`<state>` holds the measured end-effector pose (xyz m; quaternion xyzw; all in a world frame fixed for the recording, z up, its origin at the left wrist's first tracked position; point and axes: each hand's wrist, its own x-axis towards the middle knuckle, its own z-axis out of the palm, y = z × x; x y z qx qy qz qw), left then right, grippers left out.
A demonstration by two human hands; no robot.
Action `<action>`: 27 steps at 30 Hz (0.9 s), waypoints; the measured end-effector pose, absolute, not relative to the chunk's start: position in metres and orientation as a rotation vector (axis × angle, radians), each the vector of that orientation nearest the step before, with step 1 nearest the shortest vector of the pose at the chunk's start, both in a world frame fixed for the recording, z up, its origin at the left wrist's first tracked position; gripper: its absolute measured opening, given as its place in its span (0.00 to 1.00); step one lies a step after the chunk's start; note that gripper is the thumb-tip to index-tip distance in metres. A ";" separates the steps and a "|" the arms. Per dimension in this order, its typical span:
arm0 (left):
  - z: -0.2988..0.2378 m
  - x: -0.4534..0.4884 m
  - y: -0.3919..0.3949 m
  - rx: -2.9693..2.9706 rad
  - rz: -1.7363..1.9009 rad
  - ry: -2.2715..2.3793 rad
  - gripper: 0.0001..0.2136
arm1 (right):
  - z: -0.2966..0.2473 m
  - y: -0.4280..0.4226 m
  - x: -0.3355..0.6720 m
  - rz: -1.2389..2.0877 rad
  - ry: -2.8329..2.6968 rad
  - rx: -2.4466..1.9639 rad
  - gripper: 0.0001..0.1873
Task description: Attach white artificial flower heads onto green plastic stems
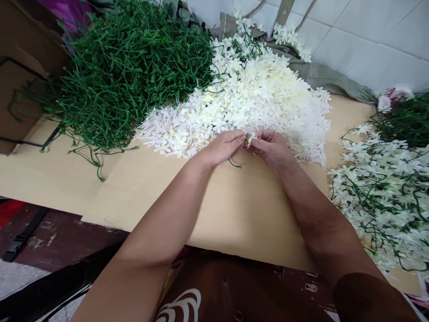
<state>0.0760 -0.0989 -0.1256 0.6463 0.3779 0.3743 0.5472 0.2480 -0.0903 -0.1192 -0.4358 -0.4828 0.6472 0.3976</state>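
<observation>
A slender green stem (235,165) was pinched between the closed fingertips of the left hand (228,145), its curved tail seen below. A small white, yellow-tinged flower (251,138) was gripped by thumb and finger of the right hand (275,150), beside the left fingertips.

Fingertips of the left hand (225,148) and right hand (273,150) partly cover a small white flower (250,139), its details too tiny to make out. Below the left hand a green stem (236,166) shows only its lower end. The right-hand flower pile (389,197) runs off the right edge; a cardboard box (20,40) is cropped at left. Green stems (140,62) partly hide a purple bag (72,15), cut off above.
</observation>
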 end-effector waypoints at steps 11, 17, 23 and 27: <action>-0.126 0.076 -0.099 1.532 0.870 0.876 0.17 | -0.117 -0.091 0.247 1.617 -1.224 -1.132 0.19; -0.128 0.078 -0.098 1.528 0.877 0.869 0.22 | -0.120 -0.090 0.249 1.667 -1.271 -1.101 0.19; -0.128 0.079 -0.101 1.542 0.874 0.840 0.23 | -0.121 -0.089 0.253 1.688 -1.289 -1.114 0.18; -0.128 0.080 -0.101 1.575 0.850 0.841 0.22 | -0.121 -0.090 0.252 1.680 -1.271 -1.134 0.18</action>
